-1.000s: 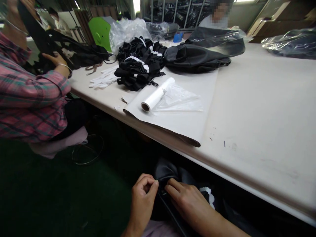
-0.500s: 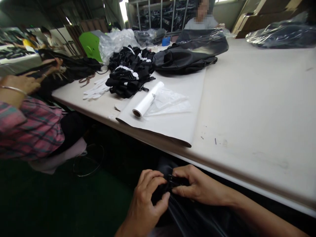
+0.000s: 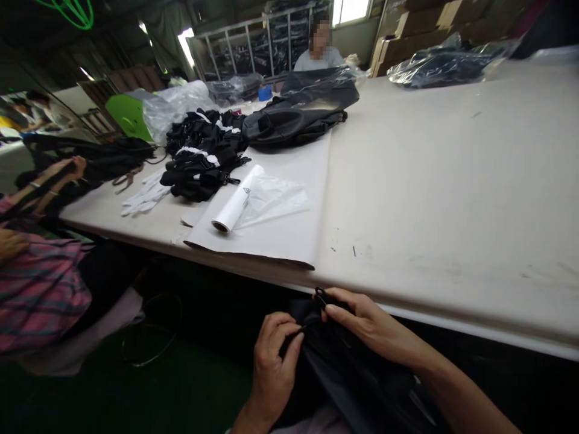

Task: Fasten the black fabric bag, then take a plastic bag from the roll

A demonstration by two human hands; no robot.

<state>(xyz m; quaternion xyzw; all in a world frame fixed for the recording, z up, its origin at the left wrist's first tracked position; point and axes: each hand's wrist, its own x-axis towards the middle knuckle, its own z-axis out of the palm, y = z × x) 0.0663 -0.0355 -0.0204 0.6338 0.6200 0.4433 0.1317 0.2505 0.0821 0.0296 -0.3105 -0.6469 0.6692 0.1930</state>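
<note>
On my lap, below the table edge, lies a black leather-like bag [image 3: 337,377], its lower part in shadow. My left hand [image 3: 275,355] pinches the bag near its top edge, thumb against fingers; what exactly lies between them is partly hidden. Higher and to the right, my right hand [image 3: 362,316] is closed on a small black clip [image 3: 320,295] shaped like a snap hook, whose curved end sticks out past the fingertips. Both hands are close together, a short gap apart.
Bundled black straps [image 3: 199,172] with white ties lie on the table [image 3: 434,199]. Beside them are a white plastic roll [image 3: 237,202], white gloves [image 3: 147,193] and a black bag [image 3: 294,117]. A co-worker in a plaid shirt [image 3: 40,289] sits at left; another person faces the table's far side.
The view has swung right, so the table things appear further left. My right hand has drawn up and away from my left, bringing the clip's curved end into sight.
</note>
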